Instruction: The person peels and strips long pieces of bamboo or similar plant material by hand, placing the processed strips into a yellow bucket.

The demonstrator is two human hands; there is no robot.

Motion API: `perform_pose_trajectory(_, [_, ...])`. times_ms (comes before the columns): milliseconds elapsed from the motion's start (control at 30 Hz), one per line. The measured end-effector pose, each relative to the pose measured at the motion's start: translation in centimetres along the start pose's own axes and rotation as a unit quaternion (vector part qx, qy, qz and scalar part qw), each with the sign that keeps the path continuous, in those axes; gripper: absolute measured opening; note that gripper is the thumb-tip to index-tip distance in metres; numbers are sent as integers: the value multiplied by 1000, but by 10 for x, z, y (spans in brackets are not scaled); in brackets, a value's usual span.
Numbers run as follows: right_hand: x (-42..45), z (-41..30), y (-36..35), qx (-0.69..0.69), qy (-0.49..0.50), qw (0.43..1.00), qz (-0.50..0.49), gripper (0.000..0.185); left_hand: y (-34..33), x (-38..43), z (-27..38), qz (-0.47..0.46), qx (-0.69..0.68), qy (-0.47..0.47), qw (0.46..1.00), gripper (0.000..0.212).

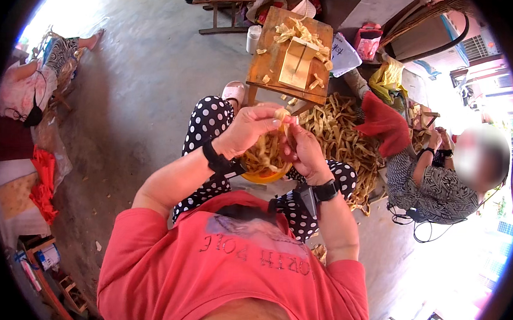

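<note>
Both my hands are raised over my lap and meet at a pale yellow strip (283, 115), dried and leaf-like. My left hand (254, 123) pinches its upper end between thumb and fingertips. Close by on the right, my right hand (306, 147) grips the same strip, part of it hanging down at the palm. Below them a yellow basin (262, 177) between my knees holds more such strips (261, 153). In front stands a wooden stool (264, 70) with a small board (295, 69) that has a dark slot or bar along it, and scraps lie around the board.
A large heap of dried strips (347, 138) lies on the floor right of the stool. A co-worker (440, 189) sits at the right, a red cloth (384, 122) near their knees. Another person (28, 81) is at the far left. A white jar (253, 39) stands beside the stool.
</note>
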State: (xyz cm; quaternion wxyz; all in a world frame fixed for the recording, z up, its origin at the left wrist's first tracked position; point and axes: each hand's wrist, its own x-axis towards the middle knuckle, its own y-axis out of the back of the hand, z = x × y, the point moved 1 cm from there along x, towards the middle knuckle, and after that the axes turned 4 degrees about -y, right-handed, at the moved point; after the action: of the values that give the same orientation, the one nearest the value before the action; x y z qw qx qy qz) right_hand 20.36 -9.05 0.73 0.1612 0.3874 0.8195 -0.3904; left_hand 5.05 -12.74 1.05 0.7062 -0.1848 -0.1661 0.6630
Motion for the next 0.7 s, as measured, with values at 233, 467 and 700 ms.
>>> perform_pose_trajectory(233, [10,22,14,199,-145,956,-158,28,-10,-6,0,-77,412,-215,882,21])
perform_pose_trajectory(467, [20,20,-9,147,201,959,135,18,-11,-11,-12,-15,427,-221,877,24])
perform_pose_trajectory(700, [8,13,12,-145,319,925,149,12,-7,-16,-17,-20,306,-91,948,22])
